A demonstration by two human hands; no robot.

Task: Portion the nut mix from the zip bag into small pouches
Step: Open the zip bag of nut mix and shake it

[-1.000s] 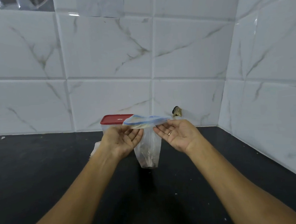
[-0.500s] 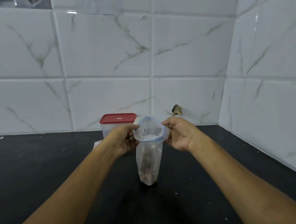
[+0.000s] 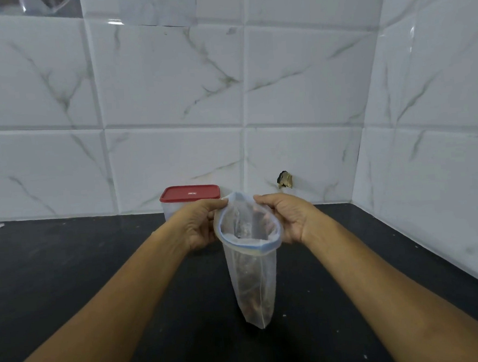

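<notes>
A clear zip bag [image 3: 253, 278] with a blue zip strip hangs over the black counter, its mouth pulled wide into a ring. Brown nut mix shows dimly in its lower half. My left hand [image 3: 200, 226] pinches the rim on the left side and my right hand [image 3: 287, 218] pinches it on the right. The bag's bottom corner is at or just above the counter. No small pouches can be made out.
A clear container with a red lid [image 3: 190, 194] stands against the tiled wall behind my left hand. The black counter [image 3: 69, 277] ends at white marble-look tiles at the back and right. A small chipped hole [image 3: 285, 179] marks the wall.
The bag's mouth went from stretched flat between my hands to opened into a wide ring, and the bag has come closer and lower toward me.
</notes>
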